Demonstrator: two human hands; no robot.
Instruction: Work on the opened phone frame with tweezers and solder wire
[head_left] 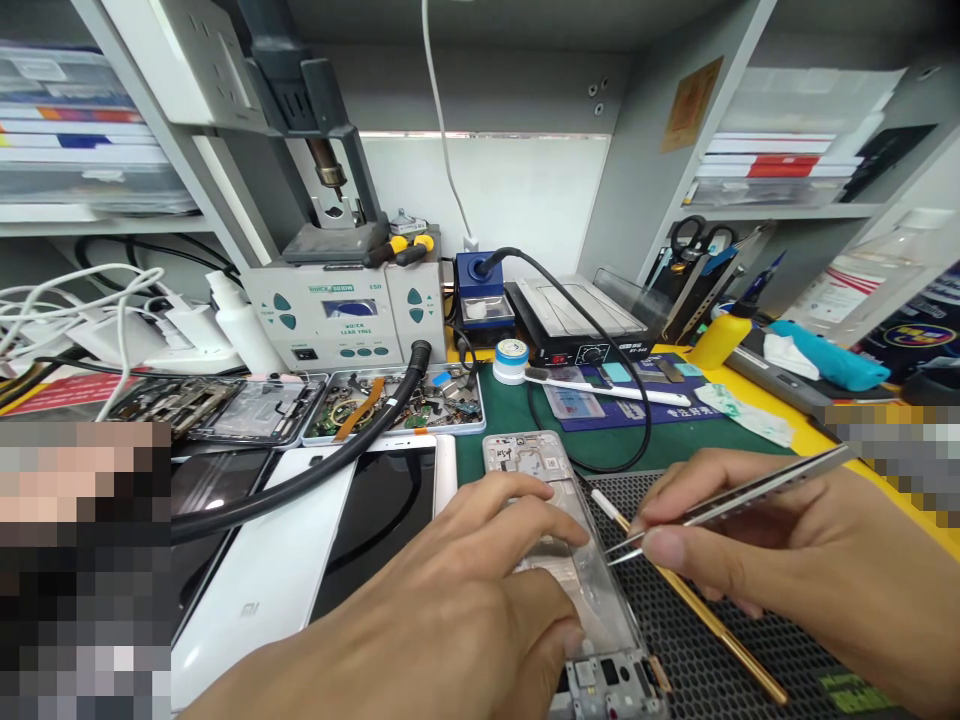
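Note:
An opened silver phone frame [525,462] lies on a black perforated mat [697,640] in front of me. My left hand [457,610] rests on the frame, fingers pressed down on its middle and thumb at its lower edge, holding it steady. My right hand [780,560] pinches metal tweezers [750,492], whose tips point left and touch the frame's right edge. A thin gold-handled tool with a white tip [697,610] lies on the mat under the tweezers.
A white phone [315,560] and a dark one [202,510] lie at left, crossed by a black hose [330,465]. Trays of parts [390,405], a hot-air station [337,315], a heating plate [577,320], a solder spool [512,360] and a yellow bottle [716,340] stand behind.

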